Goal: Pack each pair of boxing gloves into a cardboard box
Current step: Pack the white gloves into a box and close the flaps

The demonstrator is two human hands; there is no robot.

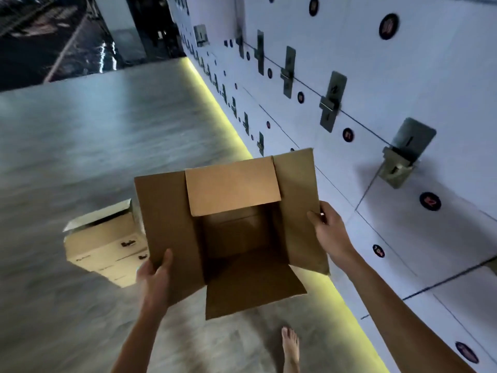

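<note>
An open brown cardboard box [172, 219] is held up in the air in front of me, its four flaps spread out and its inside dark with nothing in it. My left hand [154, 278] grips the near corner of the left flap, thumb on top. My right hand [326, 227] grips the outer edge of the right flap. No boxing gloves are in view.
A second, paler cardboard box [107, 246] with printed marks stands on the grey floor [94, 146] to the left, partly behind the held box. A white locker wall [403, 76] with latches runs along the right, a yellow light strip [231, 125] at its base. My bare foot [290, 345] is below.
</note>
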